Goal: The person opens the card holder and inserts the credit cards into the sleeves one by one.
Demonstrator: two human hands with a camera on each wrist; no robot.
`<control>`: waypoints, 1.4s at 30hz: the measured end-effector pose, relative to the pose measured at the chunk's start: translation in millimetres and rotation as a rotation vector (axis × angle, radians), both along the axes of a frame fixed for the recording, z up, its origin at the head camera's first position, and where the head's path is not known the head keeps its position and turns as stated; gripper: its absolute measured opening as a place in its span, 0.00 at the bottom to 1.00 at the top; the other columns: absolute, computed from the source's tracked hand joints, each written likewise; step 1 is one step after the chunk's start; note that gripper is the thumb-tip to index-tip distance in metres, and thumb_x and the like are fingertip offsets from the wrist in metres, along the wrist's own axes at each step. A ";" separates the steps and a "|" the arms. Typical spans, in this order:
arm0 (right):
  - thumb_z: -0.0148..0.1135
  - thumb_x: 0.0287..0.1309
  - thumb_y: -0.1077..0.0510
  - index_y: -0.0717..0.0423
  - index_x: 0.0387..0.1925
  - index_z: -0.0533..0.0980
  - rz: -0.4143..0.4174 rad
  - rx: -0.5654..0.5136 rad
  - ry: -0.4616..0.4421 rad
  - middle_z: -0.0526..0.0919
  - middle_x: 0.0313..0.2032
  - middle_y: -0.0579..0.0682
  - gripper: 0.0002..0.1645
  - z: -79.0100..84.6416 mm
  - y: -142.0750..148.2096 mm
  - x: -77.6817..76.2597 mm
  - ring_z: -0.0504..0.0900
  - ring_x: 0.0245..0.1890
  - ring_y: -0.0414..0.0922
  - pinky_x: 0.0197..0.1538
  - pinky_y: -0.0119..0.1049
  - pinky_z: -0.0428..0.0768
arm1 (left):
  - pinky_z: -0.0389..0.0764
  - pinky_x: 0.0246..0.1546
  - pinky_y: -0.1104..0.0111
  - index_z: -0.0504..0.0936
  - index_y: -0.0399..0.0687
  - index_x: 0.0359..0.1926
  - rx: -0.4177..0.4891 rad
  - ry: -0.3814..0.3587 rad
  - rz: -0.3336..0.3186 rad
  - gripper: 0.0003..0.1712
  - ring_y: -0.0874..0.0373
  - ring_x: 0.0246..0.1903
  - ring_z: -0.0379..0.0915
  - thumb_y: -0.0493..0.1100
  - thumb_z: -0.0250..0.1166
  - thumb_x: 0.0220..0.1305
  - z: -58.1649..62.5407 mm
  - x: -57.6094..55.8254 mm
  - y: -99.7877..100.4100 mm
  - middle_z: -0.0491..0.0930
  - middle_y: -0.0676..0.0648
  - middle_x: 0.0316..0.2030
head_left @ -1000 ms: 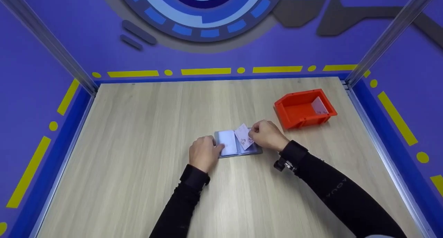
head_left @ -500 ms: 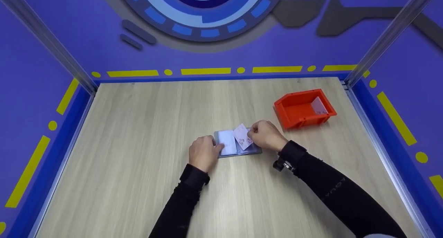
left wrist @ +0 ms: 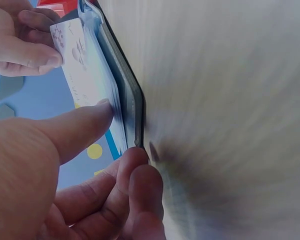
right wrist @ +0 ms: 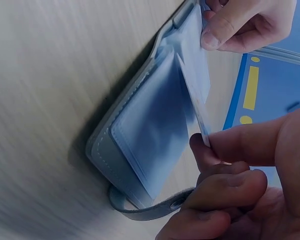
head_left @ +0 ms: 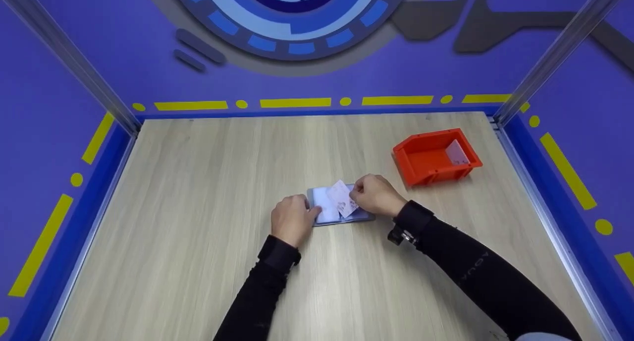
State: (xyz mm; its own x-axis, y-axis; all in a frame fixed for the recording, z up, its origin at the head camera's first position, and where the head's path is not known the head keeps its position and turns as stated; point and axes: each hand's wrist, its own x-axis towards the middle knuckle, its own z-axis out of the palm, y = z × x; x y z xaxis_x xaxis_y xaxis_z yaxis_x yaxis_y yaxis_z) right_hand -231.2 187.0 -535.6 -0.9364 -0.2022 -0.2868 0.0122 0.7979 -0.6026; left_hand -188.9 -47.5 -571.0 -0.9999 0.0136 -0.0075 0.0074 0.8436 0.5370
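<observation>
A small grey-blue card holder (head_left: 319, 202) lies open on the table, with clear plastic sleeves (right wrist: 152, 120) inside. At its left edge my left hand (head_left: 291, 219) pinches it, thumb on the sleeve stack and fingers against the cover's edge. My right hand (head_left: 378, 196) pinches a pale pink printed card (head_left: 342, 197) between thumb and index finger. The card is tilted over the middle of the holder, its lower end close to the fold. Whether that end is inside a sleeve I cannot tell. A strap with a snap (right wrist: 176, 204) curls out from the holder's right side.
An orange-red bin (head_left: 431, 162) stands at the back right of the wooden table (head_left: 223, 182). Another pink card (head_left: 456, 152) leans inside it. Blue-purple panels (head_left: 297, 85) with yellow marks wall the table at the back and sides.
My right hand has shifted slightly left with the card, which now overlaps more of the left-hand sleeves. The left hand has kept its place on the holder.
</observation>
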 end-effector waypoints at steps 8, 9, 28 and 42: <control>0.67 0.69 0.56 0.53 0.28 0.86 0.014 0.016 0.047 0.77 0.22 0.43 0.13 -2.2 -3.5 -0.5 0.76 0.28 0.44 0.33 0.35 0.70 | 0.74 0.30 0.62 0.87 0.47 0.31 -0.005 0.007 -0.002 0.19 0.56 0.27 0.78 0.56 0.78 0.68 0.5 0.9 -0.4 0.86 0.49 0.28; 0.68 0.69 0.56 0.53 0.27 0.86 0.011 0.017 0.049 0.77 0.22 0.43 0.12 -2.1 -3.9 -0.4 0.76 0.27 0.44 0.33 0.35 0.71 | 0.75 0.30 0.62 0.87 0.47 0.31 -0.006 0.008 -0.003 0.19 0.56 0.27 0.78 0.56 0.78 0.68 0.2 0.9 -0.5 0.86 0.49 0.28; 0.63 0.70 0.57 0.49 0.19 0.75 0.021 0.060 0.064 0.69 0.20 0.42 0.20 -8.9 -19.3 4.0 0.72 0.26 0.44 0.32 0.37 0.66 | 0.80 0.32 0.58 0.88 0.47 0.30 -0.034 0.044 -0.021 0.19 0.53 0.29 0.82 0.55 0.77 0.69 -0.6 0.9 -2.1 0.88 0.47 0.30; 0.66 0.68 0.56 0.47 0.17 0.74 0.021 0.068 -0.001 0.70 0.19 0.41 0.22 -8.4 -31.7 5.3 0.71 0.23 0.42 0.29 0.36 0.67 | 0.70 0.27 0.62 0.84 0.49 0.26 -0.030 0.043 -0.013 0.22 0.57 0.24 0.73 0.56 0.76 0.71 0.4 -0.4 -1.1 0.82 0.51 0.25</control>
